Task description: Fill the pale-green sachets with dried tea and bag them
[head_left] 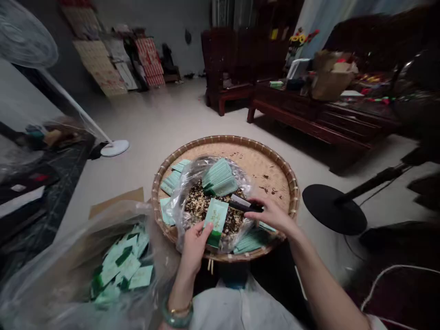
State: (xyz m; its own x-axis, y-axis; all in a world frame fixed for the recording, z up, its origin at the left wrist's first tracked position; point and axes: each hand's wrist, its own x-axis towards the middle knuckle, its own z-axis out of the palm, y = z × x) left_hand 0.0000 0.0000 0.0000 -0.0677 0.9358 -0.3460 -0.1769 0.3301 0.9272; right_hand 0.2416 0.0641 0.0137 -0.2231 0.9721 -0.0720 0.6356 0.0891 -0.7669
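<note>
Pinched between the thumb and fingers of my left hand point(196, 245) is a pale green sachet point(217, 216) with gold print and a darker green lower end. My right hand point(271, 213) grips a dark scoop-like tool point(242, 204) with a pale patch on it; its exact kind is unclear. Both are over a clear plastic bag point(179, 192) of loose dried mix point(197, 201), dark leaves with pale bits. A stack of green sachets point(220, 176) rests on the mix. The bag sits in a round woven bamboo tray point(237, 145).
More sachets point(252, 240) lie along the tray's edge. At left, a large clear bag point(51, 275) holds many sachets beside a cardboard piece point(117, 201). Standing around are a white fan point(115, 147), a black round stand base point(335, 208) and a dark wooden table point(309, 110).
</note>
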